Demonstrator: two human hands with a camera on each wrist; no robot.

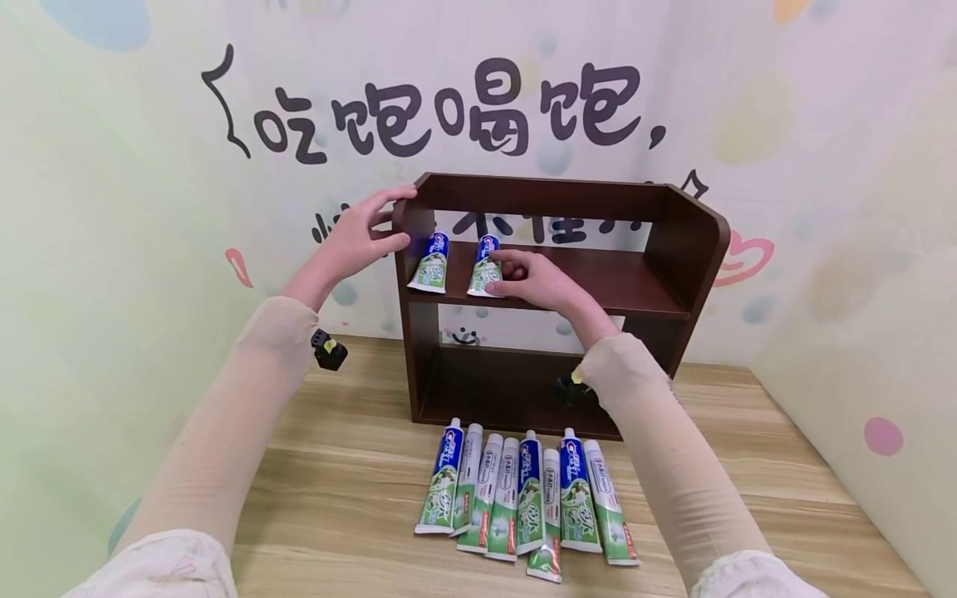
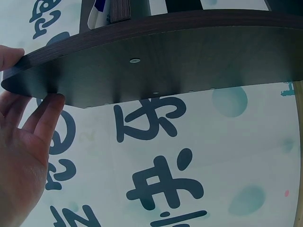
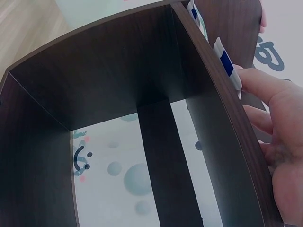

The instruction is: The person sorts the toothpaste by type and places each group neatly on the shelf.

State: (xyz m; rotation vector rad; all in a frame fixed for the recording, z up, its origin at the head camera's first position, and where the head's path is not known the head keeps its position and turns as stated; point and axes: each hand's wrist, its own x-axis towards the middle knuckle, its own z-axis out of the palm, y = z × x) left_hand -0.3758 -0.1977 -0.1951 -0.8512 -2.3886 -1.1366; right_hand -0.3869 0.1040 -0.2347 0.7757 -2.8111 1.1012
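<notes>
The dark brown shelf [image 1: 538, 195] is being gripped at the upper corner of its left side panel by the left hand [image 1: 355, 237], the panel's edge being held between bent fingers and thumb; on the upper board [image 1: 598, 278], the second tube [image 1: 481, 274] is being pinched along its right edge by the index finger and thumb of the right hand [image 1: 542, 281]; just to its left, beside the side panel, the first tube [image 1: 429, 270] is lying with a gap between the two; both are being supported by the board, their flat crimped ends being turned to the front.

In front of the shelf, eight more tubes are being carried by the worktop [image 1: 329, 498], set side by side in an uneven row; three blue-and-green tubes [image 1: 529, 490] are being mixed among five white-and-green tubes [image 1: 613, 507], all caps being pointed towards the shelf; behind, the pale wall [image 1: 172, 249] is being marked by large black lettering [image 1: 499, 104], partly being hidden by the shelf; both forearms are being covered by light sleeves [image 1: 247, 415].
</notes>
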